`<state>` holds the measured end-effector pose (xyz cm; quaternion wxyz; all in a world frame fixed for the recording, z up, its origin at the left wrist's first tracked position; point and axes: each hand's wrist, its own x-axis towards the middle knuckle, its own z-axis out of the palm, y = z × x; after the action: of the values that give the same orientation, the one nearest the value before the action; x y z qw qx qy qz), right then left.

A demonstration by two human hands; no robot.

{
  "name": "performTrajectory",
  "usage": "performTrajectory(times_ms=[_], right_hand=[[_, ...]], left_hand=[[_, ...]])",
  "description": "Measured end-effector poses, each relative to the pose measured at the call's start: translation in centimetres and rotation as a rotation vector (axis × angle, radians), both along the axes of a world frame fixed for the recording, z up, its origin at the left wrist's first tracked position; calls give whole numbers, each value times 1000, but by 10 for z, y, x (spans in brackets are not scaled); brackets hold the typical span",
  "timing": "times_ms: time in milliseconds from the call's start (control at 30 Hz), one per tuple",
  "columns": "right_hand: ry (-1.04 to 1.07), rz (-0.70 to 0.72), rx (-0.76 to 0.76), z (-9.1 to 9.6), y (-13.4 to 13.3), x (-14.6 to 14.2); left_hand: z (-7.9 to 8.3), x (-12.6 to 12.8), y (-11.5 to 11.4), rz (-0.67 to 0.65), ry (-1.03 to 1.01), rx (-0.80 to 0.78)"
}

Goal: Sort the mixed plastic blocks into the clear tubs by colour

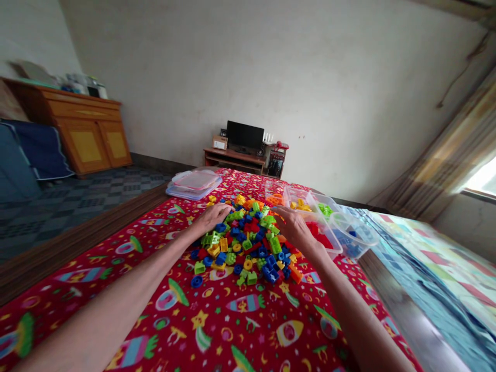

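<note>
A heaped pile of toy building blocks (248, 237) in green, blue, yellow, red and orange lies on a red patterned cloth (232, 330). At the pile's upper left edge rests my left hand (213, 216), fingers stretched toward the blocks, their tips partly hidden. My right hand (296, 226) reaches over the right side of the heap from beside the containers, its fingers extended to the left and touching or just above the blocks. No block shows clearly in either hand. A loose blue round block (197, 281) lies at the near left of the pile.
Clear plastic containers stand to the right: one with red blocks (320, 236), one with yellow blocks (301, 205), one with green blocks (325, 210), and a round tub (358, 236) with blue ones. Orange blocks (275, 199) sit behind. Stacked lids (194, 184) lie at the far left.
</note>
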<state>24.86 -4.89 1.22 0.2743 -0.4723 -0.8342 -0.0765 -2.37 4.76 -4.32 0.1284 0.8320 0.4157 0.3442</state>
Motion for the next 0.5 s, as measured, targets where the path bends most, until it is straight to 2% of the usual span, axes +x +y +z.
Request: performTrajectory(times_ms=[133,233,367,500], right_hand=[[-17,-145,-84,5,-7,-1],[-57,-189,-128,6,-9,-1],[-71,-145,-141,1,-7,1],[-52,-46,-77,-13,1,3]], left_hand=[[4,7,-2,-28,10,-13],[10,13,-7,-64,15,-33],[19,17,-12,-144,44,-81],[24,20,-14,-204,130,-68]])
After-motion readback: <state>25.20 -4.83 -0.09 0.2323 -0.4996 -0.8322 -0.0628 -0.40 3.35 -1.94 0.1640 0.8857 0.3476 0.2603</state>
